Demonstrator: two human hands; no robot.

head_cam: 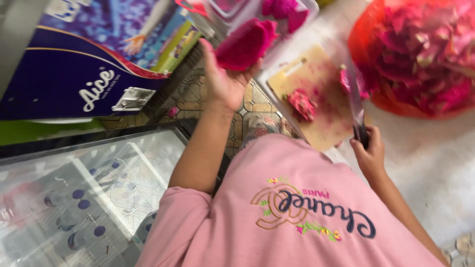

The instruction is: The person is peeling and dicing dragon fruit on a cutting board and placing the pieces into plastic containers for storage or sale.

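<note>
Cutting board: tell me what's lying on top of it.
On the wooden cutting board lies a magenta fruit chunk, with pink juice stains around it. The knife in the right hand crosses its right edge, hiding what lies beneath the blade.

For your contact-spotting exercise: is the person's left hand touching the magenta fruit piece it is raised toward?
Touching. The head view shows the left hand cupping the magenta fruit piece, fingers beneath its lower edge with no gap, held above the floor.
</note>
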